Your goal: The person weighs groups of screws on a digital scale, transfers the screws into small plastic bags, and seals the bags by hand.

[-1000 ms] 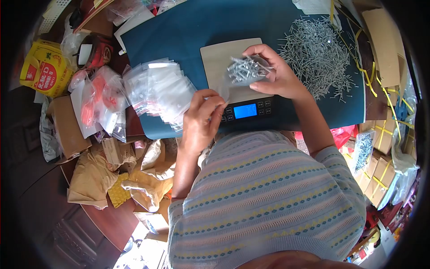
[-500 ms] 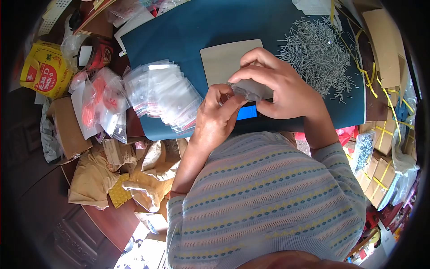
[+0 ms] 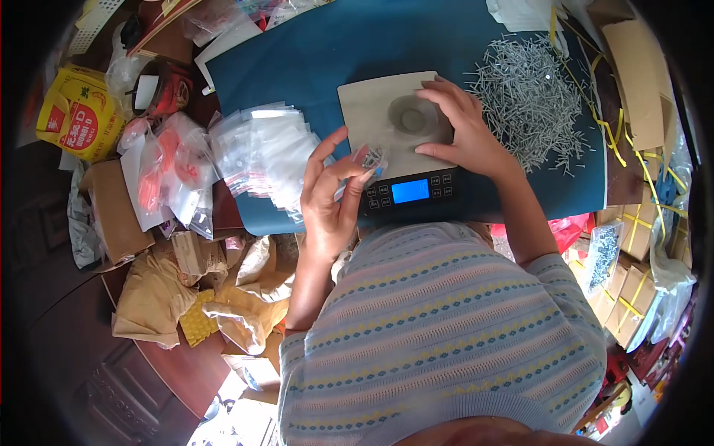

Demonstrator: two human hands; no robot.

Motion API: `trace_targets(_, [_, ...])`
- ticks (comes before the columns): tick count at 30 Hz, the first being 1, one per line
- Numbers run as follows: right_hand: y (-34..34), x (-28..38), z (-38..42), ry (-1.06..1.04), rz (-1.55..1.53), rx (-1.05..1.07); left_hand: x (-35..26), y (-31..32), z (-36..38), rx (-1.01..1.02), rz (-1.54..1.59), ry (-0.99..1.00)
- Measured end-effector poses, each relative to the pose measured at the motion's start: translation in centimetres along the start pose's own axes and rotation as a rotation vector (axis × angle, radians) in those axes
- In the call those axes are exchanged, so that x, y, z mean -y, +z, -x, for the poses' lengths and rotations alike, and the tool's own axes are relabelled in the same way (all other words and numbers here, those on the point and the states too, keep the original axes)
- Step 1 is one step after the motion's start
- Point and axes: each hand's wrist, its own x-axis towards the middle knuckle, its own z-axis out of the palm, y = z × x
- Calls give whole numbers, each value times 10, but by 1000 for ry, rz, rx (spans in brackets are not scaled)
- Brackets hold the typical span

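My left hand (image 3: 331,197) pinches a small clear plastic bag (image 3: 375,158) between thumb and fingers, with small grey metal pieces inside. A round, translucent grey bowl (image 3: 410,116) rests on the plate of a digital scale (image 3: 364,111); its inside looks bare. My right hand (image 3: 472,134) curves around the bowl's right side, thumb and fingers at the rim. In front of the bowl, the scale's blue display (image 3: 410,191) is lit between its buttons.
A big heap of thin grey nails (image 3: 528,104) lies right on the blue mat (image 3: 312,59). Left of the scale is a fanned stack of clear zip bags (image 3: 268,152). Farther left are bags with orange contents (image 3: 167,160), a yellow package (image 3: 82,115) and a cardboard box (image 3: 115,212).
My hands have separated. The right has moved away from the bag, with the bowl now on the scale plate; the left has drawn back left with the bag, uncovering the scale's display and buttons.
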Motion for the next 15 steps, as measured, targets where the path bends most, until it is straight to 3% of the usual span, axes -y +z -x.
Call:
trace_targets(4, [-15, 23, -16, -143, -297, 123, -3, -2, 4, 18, 113, 34])
trace_targets(10, [-15, 45, -20, -283, -306, 45, -16, -4, 9, -86, 196, 62])
trace_targets(15, [-16, 54, -17, -373, -275, 112, -14, -11, 11, 55, 77, 1])
